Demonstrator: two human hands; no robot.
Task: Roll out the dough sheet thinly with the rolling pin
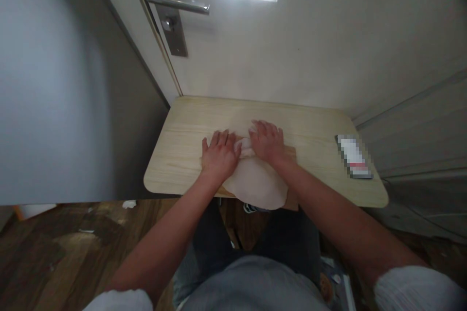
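Observation:
A pale, round-edged sheet, smooth like rolled dough or soft cloth, lies over a brown board or piece of cardboard. Its rounded near end hangs past the table's front edge, and its far end is bunched into a fold between my hands. My left hand rests palm down at the left end of this fold, fingers spread. On the right end, my right hand lies palm down too, with its fingers stretched forward. Both palms hide part of the fold, and the sheet's exact material cannot be told.
The small pale wooden table stands against a door with a metal handle. A phone, its screen blurred out, lies at the table's right. A large grey panel rises on the left. Below is a wooden floor with scraps.

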